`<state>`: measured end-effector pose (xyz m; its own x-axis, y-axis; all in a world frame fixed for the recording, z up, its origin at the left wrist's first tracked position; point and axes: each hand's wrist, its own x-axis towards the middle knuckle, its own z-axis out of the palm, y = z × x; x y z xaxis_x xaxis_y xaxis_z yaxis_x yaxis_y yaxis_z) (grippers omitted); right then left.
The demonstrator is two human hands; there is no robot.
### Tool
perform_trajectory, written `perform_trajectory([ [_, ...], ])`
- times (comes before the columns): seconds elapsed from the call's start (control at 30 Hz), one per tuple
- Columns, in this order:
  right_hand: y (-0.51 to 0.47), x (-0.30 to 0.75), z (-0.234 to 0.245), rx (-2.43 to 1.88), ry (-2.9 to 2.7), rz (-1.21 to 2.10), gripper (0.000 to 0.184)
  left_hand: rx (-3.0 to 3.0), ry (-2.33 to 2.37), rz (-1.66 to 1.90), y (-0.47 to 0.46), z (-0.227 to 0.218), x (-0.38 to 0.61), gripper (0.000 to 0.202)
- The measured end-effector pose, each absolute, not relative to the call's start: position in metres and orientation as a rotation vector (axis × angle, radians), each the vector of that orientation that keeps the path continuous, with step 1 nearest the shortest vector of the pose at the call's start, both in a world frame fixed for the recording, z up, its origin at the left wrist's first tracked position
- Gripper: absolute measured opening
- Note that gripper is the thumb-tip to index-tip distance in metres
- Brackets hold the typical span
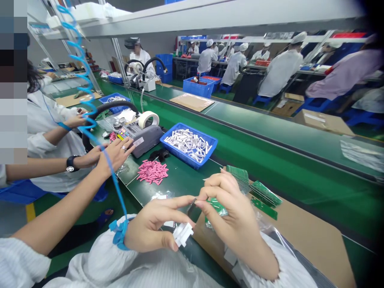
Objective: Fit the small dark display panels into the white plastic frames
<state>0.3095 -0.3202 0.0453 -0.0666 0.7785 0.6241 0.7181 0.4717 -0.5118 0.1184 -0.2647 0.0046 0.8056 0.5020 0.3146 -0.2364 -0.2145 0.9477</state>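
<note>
My left hand point(156, 228) is closed round a small bundle of white plastic pieces point(183, 234), its fingertips pinching one end of a thin dark strip point(191, 207). My right hand point(228, 208) pinches the other end of that strip and also grips a small green circuit board point(218, 206). Both hands meet above a brown cardboard sheet point(300, 240). A fan of green circuit boards point(258, 190) lies just behind my right hand.
A blue tray of white parts point(189, 145), a pile of pink pieces point(152, 172) and a grey tape dispenser point(147, 134) sit ahead on the green bench. A neighbour's arms point(60, 200) reach across at left. A blue coiled hose point(84, 88) hangs down. Other workers sit beyond the conveyor.
</note>
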Motion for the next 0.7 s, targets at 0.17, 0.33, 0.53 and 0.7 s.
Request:
perform_trajectory([
  [0.17,-0.32,0.311,0.044,-1.254,-1.799,0.088,0.012,1.68,0.205,0.69,-0.264,0.003,0.117,0.041],
  [0.33,-0.318,0.31,0.045,-1.258,-1.822,0.134,0.013,1.691,0.22,0.684,-0.262,0.003,0.116,0.04],
  [0.53,-0.31,0.308,0.036,-1.258,-1.822,0.242,0.014,1.659,0.267,0.66,-0.26,-0.003,0.114,0.041],
  [0.7,-0.311,0.305,0.027,-1.274,-1.902,0.149,0.011,1.335,0.269,0.73,-0.264,-0.009,0.123,0.038],
])
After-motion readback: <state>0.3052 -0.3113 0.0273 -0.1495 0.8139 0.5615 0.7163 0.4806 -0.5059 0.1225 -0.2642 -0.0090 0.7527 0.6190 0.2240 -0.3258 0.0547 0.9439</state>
